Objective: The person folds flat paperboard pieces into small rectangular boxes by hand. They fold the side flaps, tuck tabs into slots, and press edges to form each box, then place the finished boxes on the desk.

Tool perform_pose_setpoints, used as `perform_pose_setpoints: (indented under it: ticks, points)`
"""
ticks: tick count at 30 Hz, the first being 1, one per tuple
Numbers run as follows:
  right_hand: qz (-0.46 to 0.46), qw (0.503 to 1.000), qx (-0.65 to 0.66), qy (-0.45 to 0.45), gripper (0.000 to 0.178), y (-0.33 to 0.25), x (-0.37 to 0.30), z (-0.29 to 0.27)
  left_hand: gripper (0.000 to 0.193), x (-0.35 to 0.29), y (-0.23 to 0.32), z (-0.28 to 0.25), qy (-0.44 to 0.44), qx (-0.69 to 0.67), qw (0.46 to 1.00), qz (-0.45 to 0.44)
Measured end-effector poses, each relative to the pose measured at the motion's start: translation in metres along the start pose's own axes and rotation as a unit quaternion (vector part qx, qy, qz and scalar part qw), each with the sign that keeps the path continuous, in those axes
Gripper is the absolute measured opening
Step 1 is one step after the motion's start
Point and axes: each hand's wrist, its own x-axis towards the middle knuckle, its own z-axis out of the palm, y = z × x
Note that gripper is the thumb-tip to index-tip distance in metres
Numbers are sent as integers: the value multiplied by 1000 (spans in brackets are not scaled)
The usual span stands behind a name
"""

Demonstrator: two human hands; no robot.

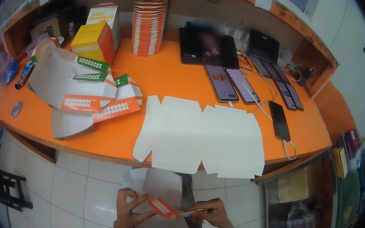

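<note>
In front of my lap is a white cardboard carton blank [161, 184] with a red flap [164, 208] patterned in white, slightly blurred. My right hand [211, 212] is closed and pinches the right end of this flap. My left hand [128, 214] is at the flap's left end, thumb and forefinger stretched apart on either side of its edge. A flat, unfolded white carton blank [207, 133] lies on the orange desk [165, 77] just beyond, overhanging the front edge. To its left sit several partly folded cartons [71, 81] with red and green patterned flaps.
A tall stack of folded red-and-white cartons [149, 23] stands at the back, beside a yellow box [93, 43]. Several phones with cables, including a black phone [279, 121], lie at the right near a dark tablet [208, 48]. A black stool [11, 190] is at the lower left.
</note>
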Motion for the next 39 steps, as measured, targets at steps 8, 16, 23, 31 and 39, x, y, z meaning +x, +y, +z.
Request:
perform_pose_setpoints:
  ticks: [8, 16, 23, 31, 39]
  points:
    - [-83, 992, 64, -74, 18, -18, -4, 2, 33, -2, -11, 15, -24, -214, 973, 85]
    - [-30, 996, 49, -62, 30, -29, 3, 21, 37, -16, -16, 14, -100, -229, 962, 107]
    - [-168, 959, -220, -60, 38, -23, 26, 23, 41, -28, 10, 8, -131, -368, 900, -194]
    - [-147, 989, -17, -11, 27, 4, 24, 26, 63, 2, -2, 18, -183, -434, 881, -44]
    - [-210, 955, 202, 51, 20, 4, 29, 16, 78, -16, 2, 27, -148, -452, 864, -164]
